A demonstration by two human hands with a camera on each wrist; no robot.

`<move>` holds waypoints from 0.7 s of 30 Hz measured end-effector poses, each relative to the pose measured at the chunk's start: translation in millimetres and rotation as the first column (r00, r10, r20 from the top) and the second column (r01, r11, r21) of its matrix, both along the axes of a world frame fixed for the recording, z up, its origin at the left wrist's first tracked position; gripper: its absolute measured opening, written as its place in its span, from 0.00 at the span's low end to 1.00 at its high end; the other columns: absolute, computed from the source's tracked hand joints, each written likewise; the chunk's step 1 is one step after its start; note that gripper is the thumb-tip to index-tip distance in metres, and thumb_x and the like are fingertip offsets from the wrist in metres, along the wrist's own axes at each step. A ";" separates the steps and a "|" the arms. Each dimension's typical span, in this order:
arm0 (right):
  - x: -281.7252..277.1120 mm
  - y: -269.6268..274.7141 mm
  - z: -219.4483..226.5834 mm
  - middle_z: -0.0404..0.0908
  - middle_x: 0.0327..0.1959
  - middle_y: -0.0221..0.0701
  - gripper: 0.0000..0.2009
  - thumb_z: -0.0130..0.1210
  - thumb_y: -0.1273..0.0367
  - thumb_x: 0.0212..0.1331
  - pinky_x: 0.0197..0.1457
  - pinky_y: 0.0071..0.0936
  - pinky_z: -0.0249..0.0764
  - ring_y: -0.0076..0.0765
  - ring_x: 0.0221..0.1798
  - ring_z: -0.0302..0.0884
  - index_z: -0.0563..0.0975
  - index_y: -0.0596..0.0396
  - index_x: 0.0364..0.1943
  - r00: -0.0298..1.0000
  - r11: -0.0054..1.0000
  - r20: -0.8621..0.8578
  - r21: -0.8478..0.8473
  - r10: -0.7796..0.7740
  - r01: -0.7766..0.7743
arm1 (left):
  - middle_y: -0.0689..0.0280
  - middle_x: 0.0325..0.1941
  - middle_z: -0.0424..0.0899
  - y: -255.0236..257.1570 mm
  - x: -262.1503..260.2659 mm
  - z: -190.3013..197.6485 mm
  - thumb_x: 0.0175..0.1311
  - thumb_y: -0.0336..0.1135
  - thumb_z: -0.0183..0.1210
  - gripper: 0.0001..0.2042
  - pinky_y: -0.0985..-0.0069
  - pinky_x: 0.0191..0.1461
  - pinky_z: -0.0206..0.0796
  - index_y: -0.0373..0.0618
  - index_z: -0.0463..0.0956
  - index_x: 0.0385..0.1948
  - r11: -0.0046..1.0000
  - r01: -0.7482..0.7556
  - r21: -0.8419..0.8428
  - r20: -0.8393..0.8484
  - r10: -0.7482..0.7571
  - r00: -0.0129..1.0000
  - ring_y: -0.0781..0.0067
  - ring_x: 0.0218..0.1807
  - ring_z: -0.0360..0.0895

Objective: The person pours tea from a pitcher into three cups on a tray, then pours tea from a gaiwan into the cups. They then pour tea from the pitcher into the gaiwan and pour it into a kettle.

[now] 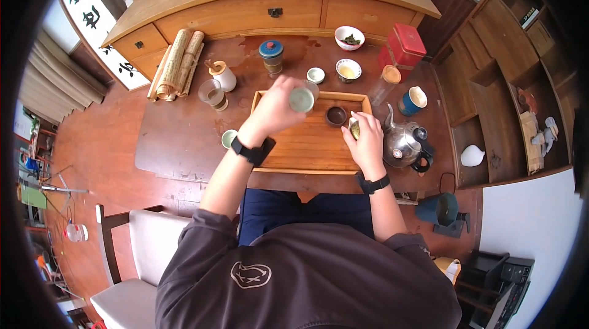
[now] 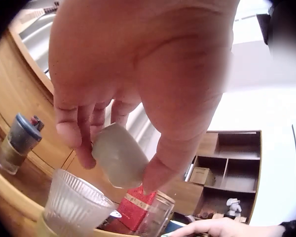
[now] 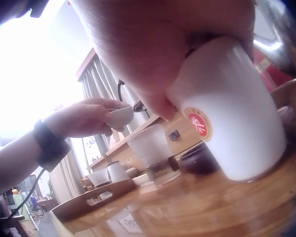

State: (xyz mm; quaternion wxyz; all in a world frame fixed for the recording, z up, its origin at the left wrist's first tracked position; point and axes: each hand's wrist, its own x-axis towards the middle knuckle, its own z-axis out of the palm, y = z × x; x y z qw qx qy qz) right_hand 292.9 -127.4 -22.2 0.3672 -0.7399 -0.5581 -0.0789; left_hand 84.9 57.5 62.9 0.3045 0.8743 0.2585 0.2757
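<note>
My left hand [image 1: 276, 108] pinches a small pale green cup [image 1: 301, 100] between thumb and fingertips, tilted above the wooden tray [image 1: 294, 154]. Close below it in the left wrist view is a ribbed clear glass [image 2: 71, 202] with a brownish band low down. My right hand [image 1: 368, 135] holds a white cup [image 3: 229, 113] with a round red-and-gold emblem, upright on the tray's right part. Thumb and palm lie at its rim; the other fingers are mostly hidden in the right wrist view. Something yellow-green shows inside it from above. A dark brown bowl [image 1: 336, 116] stands beside it.
Right of the tray stand a steel kettle [image 1: 405, 145], a blue cup [image 1: 413, 101] and a red tin [image 1: 403, 46]. Behind it are a blue-lidded glass [image 1: 271, 58] and small bowls, one with leaves [image 1: 350, 39]. Left lie bamboo scrolls [image 1: 178, 65]; a pale green cup [image 1: 229, 139] sits nearby.
</note>
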 end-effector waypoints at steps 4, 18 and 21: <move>2.3 -0.9 0.9 0.81 0.59 0.40 0.27 0.71 0.59 0.60 0.68 0.50 0.71 0.53 0.62 0.77 0.79 0.57 0.60 1.000 0.999 -0.024 -0.053 0.003 -0.004 | 0.54 0.50 0.85 -18.8 -24.5 -48.7 0.43 0.31 0.76 0.27 0.63 0.61 0.76 0.41 0.82 0.51 0.988 0.016 -0.156 -0.163 -0.041 0.986 0.50 0.55 0.84; 49.3 92.9 71.8 0.81 0.58 0.51 0.17 0.55 0.65 0.74 0.68 0.47 0.75 0.61 0.63 0.78 0.78 0.64 0.59 0.923 0.866 -0.057 -0.329 0.380 -0.376 | 0.50 0.55 0.81 -40.9 -48.5 -66.8 0.43 0.34 0.80 0.34 0.59 0.69 0.70 0.41 0.79 0.58 0.984 0.021 -0.179 -0.189 -0.056 0.980 0.45 0.64 0.75; 57.9 146.3 64.4 0.81 0.58 0.51 0.15 0.55 0.71 0.72 0.67 0.47 0.75 0.61 0.63 0.78 0.78 0.63 0.59 0.889 0.817 -0.017 -0.386 0.458 -0.428 | 0.48 0.54 0.81 -23.8 -73.5 -59.8 0.53 0.36 0.76 0.29 0.57 0.69 0.69 0.40 0.79 0.59 0.991 -0.060 -0.117 -0.078 0.051 0.996 0.43 0.63 0.75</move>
